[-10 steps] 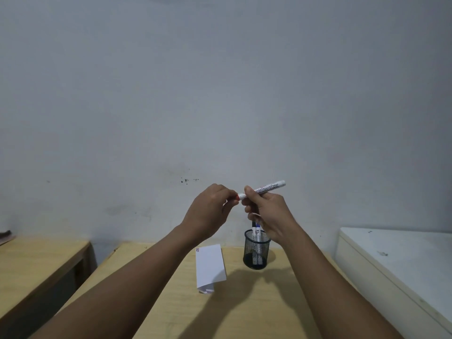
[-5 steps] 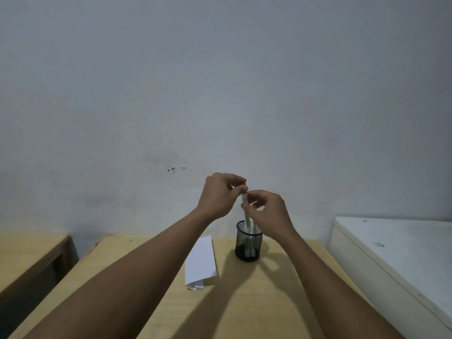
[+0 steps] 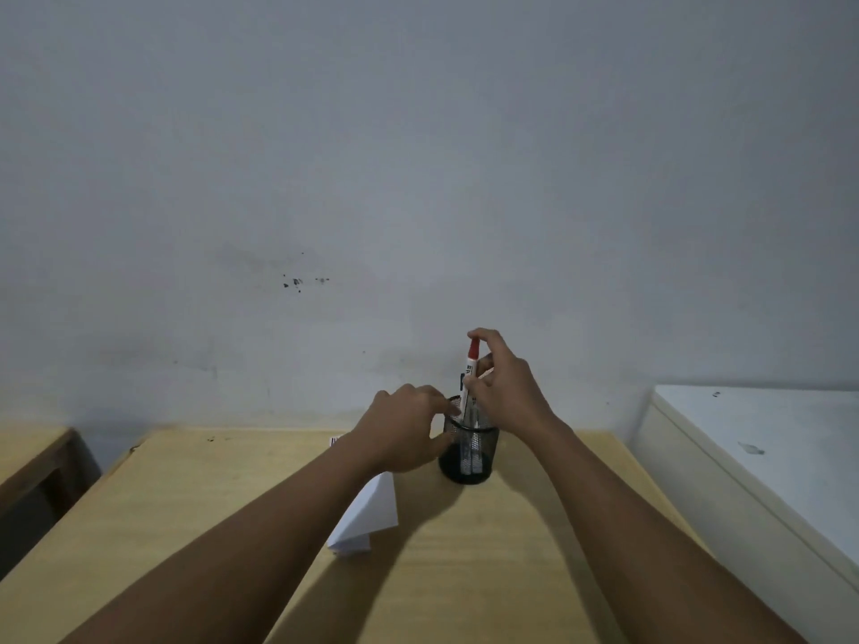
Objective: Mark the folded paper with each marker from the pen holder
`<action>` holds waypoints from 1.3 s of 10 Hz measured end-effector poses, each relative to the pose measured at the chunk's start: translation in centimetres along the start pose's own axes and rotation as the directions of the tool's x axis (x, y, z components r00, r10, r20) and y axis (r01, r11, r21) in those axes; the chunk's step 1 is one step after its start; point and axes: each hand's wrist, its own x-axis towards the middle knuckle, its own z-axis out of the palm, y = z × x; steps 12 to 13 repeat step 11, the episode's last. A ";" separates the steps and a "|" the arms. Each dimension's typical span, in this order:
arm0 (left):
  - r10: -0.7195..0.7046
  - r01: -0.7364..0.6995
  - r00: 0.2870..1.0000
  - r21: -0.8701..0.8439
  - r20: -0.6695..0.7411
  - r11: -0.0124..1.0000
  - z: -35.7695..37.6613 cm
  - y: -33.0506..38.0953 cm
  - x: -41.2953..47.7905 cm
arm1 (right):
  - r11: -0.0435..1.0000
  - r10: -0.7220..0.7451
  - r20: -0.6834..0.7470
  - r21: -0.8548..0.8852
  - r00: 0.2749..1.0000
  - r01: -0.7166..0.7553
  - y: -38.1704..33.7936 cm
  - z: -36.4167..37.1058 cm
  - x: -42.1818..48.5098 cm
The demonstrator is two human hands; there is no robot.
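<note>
A: Entry, left to right. Far left: the corner of a second wooden table (image 3: 32, 462), set apart from the main wooden desk (image 3: 209, 527) by a dark gap.

B: The paper?

A: Folded white paper (image 3: 367, 518) lies flat on the desk, left of centre, partly hidden under the left forearm. Its far corner shows small print, too small to read.

B: Left hand (image 3: 399, 429)?

A: Just left of the black mesh pen holder (image 3: 469, 453), fingers curled toward its rim and wall. Cannot tell whether they actually grip it.

B: Holder contents?

A: At least two markers stand inside, seen through the mesh. A red-capped white marker (image 3: 468, 378) stands nearly upright, lower end inside the holder, cap upward.

B: Right hand (image 3: 506, 388)?

A: Above and right of the holder, fingers pinched on that marker; index fingertip at the cap, thumb on the barrel.

B: Far right?

A: A white cabinet top (image 3: 767, 439), beside the desk. Grey wall (image 3: 418, 178) behind, with small dark specks.
</note>
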 end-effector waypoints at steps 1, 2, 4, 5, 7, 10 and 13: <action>-0.010 0.010 1.000 0.003 0.027 1.000 1.1 -0.4 0.3 | 0.999 0.033 0.069 -0.036 0.997 -0.030 1.1 1.3 0.5; -0.023 0.021 0.997 0.031 0.080 0.999 2.2 -0.8 0.0 | 0.996 0.041 0.105 -0.079 0.994 -0.033 1.7 2.0 0.7; -0.023 0.019 0.994 -0.042 -0.108 0.999 3.4 -0.9 -0.4 | 0.989 0.027 0.134 -0.149 0.991 -0.007 2.1 3.0 0.8; 0.021 -0.024 0.994 -0.036 -0.106 0.999 3.0 -0.6 -0.1 | 0.990 0.031 0.139 -0.142 0.990 -0.011 2.5 3.3 1.0; 0.026 -0.024 0.997 0.030 -0.071 0.999 2.6 -0.5 0.4 | 0.972 0.014 0.100 -0.236 0.995 0.010 2.8 3.5 1.3; 0.033 -0.031 0.998 0.047 -0.044 0.998 2.5 -0.4 0.0 | 0.914 -0.026 0.126 -0.398 0.992 0.074 2.7 2.6 0.8; 0.006 -0.002 0.998 0.060 -0.067 0.998 1.3 -0.3 -0.6 | 0.934 -0.051 0.077 -0.351 0.996 0.075 2.0 2.3 0.4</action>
